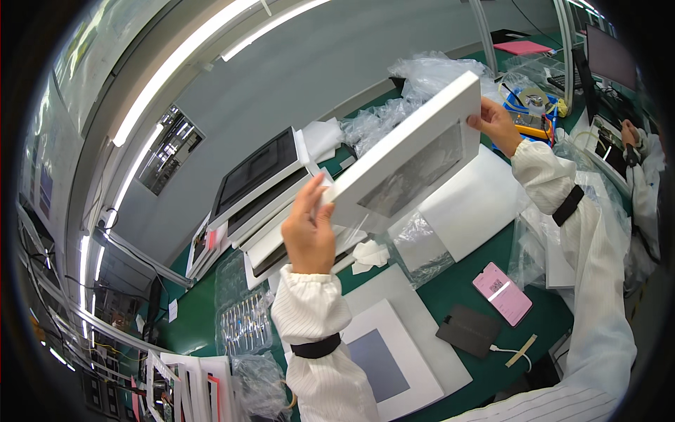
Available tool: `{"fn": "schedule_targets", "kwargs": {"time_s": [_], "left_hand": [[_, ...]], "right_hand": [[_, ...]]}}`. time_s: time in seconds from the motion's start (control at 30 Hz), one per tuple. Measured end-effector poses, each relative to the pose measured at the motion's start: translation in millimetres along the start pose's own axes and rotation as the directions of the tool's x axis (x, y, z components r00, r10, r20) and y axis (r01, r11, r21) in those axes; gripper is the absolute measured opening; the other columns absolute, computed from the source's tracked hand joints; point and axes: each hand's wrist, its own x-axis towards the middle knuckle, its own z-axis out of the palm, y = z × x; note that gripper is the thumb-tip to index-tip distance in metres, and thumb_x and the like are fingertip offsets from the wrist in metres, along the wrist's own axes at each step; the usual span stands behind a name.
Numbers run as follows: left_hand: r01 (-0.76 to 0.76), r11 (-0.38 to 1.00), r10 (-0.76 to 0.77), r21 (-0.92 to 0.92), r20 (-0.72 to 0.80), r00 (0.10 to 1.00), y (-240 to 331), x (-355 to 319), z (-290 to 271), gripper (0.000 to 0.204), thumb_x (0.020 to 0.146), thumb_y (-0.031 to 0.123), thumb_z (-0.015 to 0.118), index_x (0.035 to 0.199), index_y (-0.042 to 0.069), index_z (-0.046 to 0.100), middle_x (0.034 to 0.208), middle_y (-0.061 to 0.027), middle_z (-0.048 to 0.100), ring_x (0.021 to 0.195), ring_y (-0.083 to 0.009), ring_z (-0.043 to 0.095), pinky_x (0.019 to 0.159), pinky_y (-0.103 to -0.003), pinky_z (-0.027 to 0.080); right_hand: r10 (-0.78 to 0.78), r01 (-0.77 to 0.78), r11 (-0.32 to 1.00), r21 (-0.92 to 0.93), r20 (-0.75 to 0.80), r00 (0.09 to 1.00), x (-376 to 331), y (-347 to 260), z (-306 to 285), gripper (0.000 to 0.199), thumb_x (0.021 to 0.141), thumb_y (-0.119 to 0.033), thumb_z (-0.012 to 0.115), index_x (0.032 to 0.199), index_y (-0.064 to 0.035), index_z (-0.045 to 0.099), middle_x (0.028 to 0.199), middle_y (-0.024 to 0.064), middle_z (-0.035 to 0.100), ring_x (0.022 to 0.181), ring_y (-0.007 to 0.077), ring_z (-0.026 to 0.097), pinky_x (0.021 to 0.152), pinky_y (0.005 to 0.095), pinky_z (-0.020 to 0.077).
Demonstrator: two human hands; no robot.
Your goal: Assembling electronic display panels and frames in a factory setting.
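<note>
Both my hands hold up a white flat framed panel (420, 156) with a grey rectangular window, tilted above the table. My left hand (309, 232) grips its near left corner, thumb on the face and fingers along the edge. At the far right edge, my right hand (498, 126) pinches the frame. Below lies a second white panel (422, 373) with a blue-grey screen, on a white foam sheet (450, 366). White foam wrap (474, 204) spreads under the raised panel. A crumpled white tissue (370, 255) lies near my left hand.
Dark-screened panels (256, 172) are stacked at the left. Clear plastic bags (443, 77) pile up behind. A pink-screened phone (503, 294) and a dark flat case (469, 330) with a white cable lie right. A multimeter (532, 126) sits in a blue tray. Another person's hand (629, 133) is far right.
</note>
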Motion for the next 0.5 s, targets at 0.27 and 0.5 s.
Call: {"fn": "schedule_targets", "kwargs": {"time_s": [0.27,0.5], "left_hand": [[0.464,0.516,-0.498,-0.72,0.189,0.846,-8.8,-19.0,-0.7,0.063,0.09,0.049,0.044,0.13,0.001,0.035,0.119,-0.0178,0.052,0.112,-0.0291,0.051,0.09,-0.042,0.04],[0.831,0.026,-0.511,-0.556,0.707,0.489,-34.1,-83.2,60.7,0.062,0.091,0.056,0.031,0.127,0.006,0.038,0.12,-0.0161,0.045,0.103,-0.028,0.05,0.09,-0.047,0.039]], "right_hand": [[0.272,-0.244,0.919,0.309,-0.05,0.961,6.6,-44.8,-20.8,0.044,0.081,-0.039,0.064,0.105,-0.0028,0.059,0.083,0.0015,0.06,0.07,0.0074,0.054,0.062,0.0203,0.0428],[0.665,-0.705,0.685,-0.185,-0.238,0.708,-9.3,54.4,-26.2,0.051,0.076,-0.042,0.067,0.083,0.0088,0.064,0.087,0.0183,0.065,0.075,0.0257,0.062,0.067,0.032,0.0464]]}}
